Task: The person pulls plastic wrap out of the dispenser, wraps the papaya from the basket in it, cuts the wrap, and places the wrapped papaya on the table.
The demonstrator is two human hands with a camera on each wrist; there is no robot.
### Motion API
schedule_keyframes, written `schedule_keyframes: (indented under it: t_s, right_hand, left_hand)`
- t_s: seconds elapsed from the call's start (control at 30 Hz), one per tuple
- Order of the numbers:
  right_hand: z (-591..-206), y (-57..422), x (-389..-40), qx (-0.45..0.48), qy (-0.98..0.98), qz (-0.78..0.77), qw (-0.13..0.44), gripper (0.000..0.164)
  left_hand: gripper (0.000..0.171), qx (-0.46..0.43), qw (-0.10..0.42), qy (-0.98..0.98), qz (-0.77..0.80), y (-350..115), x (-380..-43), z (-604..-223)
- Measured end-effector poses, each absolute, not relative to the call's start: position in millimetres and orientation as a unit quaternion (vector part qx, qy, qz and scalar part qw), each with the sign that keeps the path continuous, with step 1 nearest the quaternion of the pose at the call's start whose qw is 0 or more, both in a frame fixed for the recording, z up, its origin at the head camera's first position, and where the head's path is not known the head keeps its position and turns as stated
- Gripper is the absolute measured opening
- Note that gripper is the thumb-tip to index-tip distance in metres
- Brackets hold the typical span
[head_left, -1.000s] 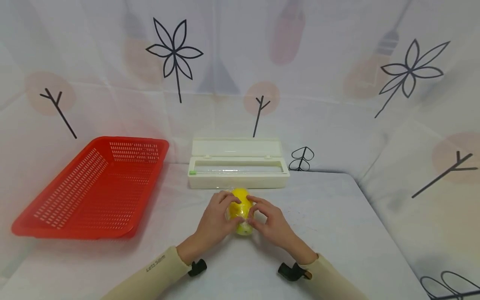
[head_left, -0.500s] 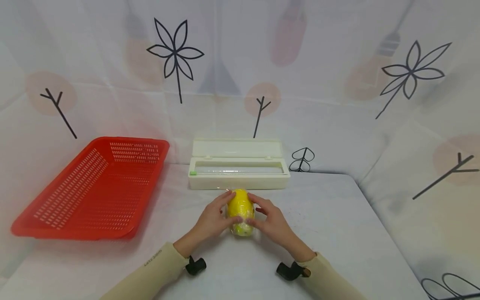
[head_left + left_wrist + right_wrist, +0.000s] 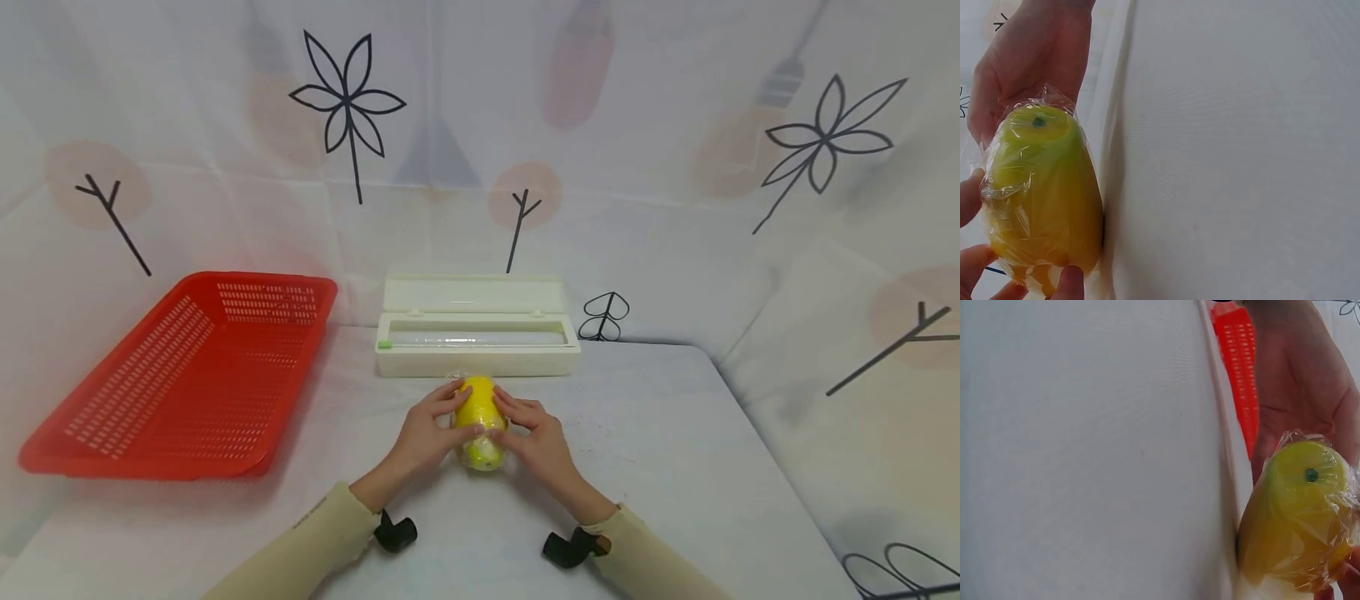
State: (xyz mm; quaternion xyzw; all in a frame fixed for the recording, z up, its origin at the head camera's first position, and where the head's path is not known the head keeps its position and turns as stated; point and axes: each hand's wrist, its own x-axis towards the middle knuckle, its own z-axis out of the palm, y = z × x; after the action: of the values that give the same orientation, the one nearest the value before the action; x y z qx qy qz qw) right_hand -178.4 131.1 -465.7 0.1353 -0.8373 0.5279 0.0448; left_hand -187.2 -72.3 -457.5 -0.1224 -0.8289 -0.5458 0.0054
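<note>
A yellow-green mango [image 3: 480,408] wrapped in clear cling film lies on the table in the middle of the head view, its green stem end towards me. My left hand [image 3: 422,435] grips its left side, and my right hand [image 3: 543,442] holds the right side. The thumbs nearly meet on top, over the film. In the left wrist view, left-hand fingers [image 3: 1069,284] touch the far end of the mango [image 3: 1047,187]. Loose film stands up at the stem end of the mango [image 3: 1291,519] in the right wrist view.
A cream cling film dispenser [image 3: 477,364] stands behind the mango with its lid raised and a roll inside. To the left is a red plastic basket [image 3: 225,367]. White cloth covers the table [image 3: 660,458], and a patterned cloth hangs behind.
My left fingers have drawn back from the top of the mango to its left side. Both thumbs have slid slightly along the film. Basket and dispenser have stayed put.
</note>
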Motion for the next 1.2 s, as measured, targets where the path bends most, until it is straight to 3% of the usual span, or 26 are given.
schedule_keyframes:
  t_s: [0.27, 0.57, 0.67, 0.8, 0.93, 1.2]
  right_hand:
    - [-463, 133, -180, 0.125, -0.846, 0.516, 0.032, 0.035]
    - [-458, 136, -180, 0.155, -0.855, 0.494, 0.025, 0.034]
    - [-457, 141, -181, 0.180, -0.857, 0.482, 0.006, 0.041]
    - [-457, 147, -182, 0.217, -0.858, 0.466, -0.010, 0.063]
    - [-458, 148, -182, 0.241, -0.865, 0.439, 0.012, 0.074]
    - [-462, 146, -189, 0.221, -0.881, 0.415, 0.058, 0.052]
  left_hand:
    - [0.057, -0.107, -0.012, -0.822, -0.559, -74, -188, -457]
    - [0.054, -0.132, -0.027, -0.813, -0.566, -78, -190, -460]
    - [0.054, -0.154, -0.043, -0.810, -0.564, -82, -190, -459]
    - [0.072, -0.193, -0.083, -0.800, -0.562, -86, -191, -458]
    - [0.082, -0.216, -0.081, -0.791, -0.567, -89, -195, -462]
    - [0.068, -0.212, -0.060, -0.792, -0.570, -91, -202, -468]
